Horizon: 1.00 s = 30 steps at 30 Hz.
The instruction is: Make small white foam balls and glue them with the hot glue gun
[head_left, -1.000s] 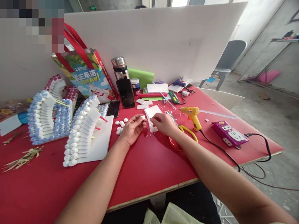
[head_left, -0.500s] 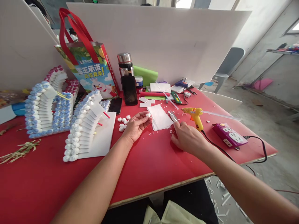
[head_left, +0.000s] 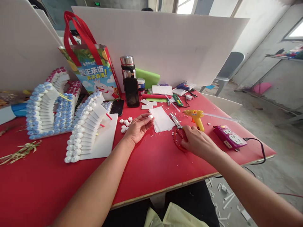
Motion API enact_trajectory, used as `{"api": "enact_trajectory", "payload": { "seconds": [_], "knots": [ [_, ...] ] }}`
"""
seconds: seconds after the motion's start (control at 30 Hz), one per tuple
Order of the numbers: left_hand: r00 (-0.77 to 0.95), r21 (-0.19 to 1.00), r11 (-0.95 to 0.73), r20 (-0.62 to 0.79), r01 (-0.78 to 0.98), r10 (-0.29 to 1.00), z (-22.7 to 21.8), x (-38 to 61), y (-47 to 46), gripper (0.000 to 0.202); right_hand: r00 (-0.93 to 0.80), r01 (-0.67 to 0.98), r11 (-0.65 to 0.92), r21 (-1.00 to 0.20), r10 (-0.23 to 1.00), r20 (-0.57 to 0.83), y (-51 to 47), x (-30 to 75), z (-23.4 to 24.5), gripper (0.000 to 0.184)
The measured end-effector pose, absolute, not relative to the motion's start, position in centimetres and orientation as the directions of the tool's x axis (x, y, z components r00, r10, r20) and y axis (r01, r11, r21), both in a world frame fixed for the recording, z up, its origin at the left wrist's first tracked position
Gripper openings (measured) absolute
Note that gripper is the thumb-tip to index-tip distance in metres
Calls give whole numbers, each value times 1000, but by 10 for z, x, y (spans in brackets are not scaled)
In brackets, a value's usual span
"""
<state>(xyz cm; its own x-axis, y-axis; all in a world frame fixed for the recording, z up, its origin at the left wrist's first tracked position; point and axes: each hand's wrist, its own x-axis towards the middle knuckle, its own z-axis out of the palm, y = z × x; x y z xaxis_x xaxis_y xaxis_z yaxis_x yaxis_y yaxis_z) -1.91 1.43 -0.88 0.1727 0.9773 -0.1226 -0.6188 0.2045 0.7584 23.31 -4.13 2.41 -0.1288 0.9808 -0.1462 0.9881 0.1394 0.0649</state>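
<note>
My left hand pinches a small white paper roll between thumb and fingertips, above the table. Several similar white rolls lie just left of it. Scissors with red handles lie on the table, blades pointing up and left. My right hand is over the right side of their handles, thumb and index finger apart; its other fingers are partly hidden. White paper sheets lie between my hands. The yellow glue gun rests just beyond my right hand, with a clear glue stick in its back.
On the left stand a white fan-shaped paper model and a blue-and-white one. Behind are a gift bag, a thermos, a phone and a green cutter. A purple power strip sits near the right edge.
My right hand has shifted right, baring the red handles of the scissors, which stay on the table. My left hand keeps its roll in nearly the same place. The view has turned slightly.
</note>
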Motion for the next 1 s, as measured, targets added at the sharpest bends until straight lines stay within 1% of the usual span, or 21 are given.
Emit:
{"api": "enact_trajectory", "payload": {
  "seconds": [0.17, 0.23, 0.33, 0.4, 0.5, 0.53, 0.57, 0.63, 0.73, 0.9, 1.0],
  "knots": [
    [181, 752, 218, -133, -622, 974, -10, -20, 14, 25, -76, 997, 70, -35, 966, -245, -35, 233, 28, 37],
    [186, 753, 227, -141, -617, 972, -10, -21, 14, 23, -95, 994, 82, -67, 967, -235, -37, 236, 28, 42],
    [184, 750, 230, -146, -620, 972, -9, -20, 14, 20, -142, 981, 118, -154, 978, -153, -42, 245, 23, 51],
    [185, 748, 228, -142, -623, 972, -8, -19, 14, 20, -177, 948, 143, -285, 980, -96, -44, 253, 18, 53],
    [198, 751, 235, -141, -617, 970, -8, -18, 13, 18, -215, 822, 175, -542, 977, -10, -40, 262, 10, 45],
    [199, 750, 237, -143, -618, 970, -8, -17, 13, 18, -213, 772, 177, -610, 977, 13, -38, 262, 9, 43],
    [198, 748, 238, -145, -619, 969, -7, -17, 13, 19, -209, 728, 175, -663, 978, 28, -36, 261, 9, 43],
    [197, 746, 243, -152, -620, 969, -7, -16, 12, 20, -204, 662, 168, -730, 978, 40, -33, 255, 12, 47],
    [195, 751, 246, -158, -612, 968, -7, -15, 11, 21, -219, 634, 172, -754, 975, 38, -33, 240, 21, 50],
    [189, 767, 219, -130, -603, 973, -7, -10, 9, 24, -247, 708, 257, -657, 963, 110, -40, 216, 28, 52],
    [200, 777, 206, -106, -594, 974, -6, -8, 8, 23, -258, 747, 276, -605, 959, 118, -41, 209, 25, 53]
  ]
}}
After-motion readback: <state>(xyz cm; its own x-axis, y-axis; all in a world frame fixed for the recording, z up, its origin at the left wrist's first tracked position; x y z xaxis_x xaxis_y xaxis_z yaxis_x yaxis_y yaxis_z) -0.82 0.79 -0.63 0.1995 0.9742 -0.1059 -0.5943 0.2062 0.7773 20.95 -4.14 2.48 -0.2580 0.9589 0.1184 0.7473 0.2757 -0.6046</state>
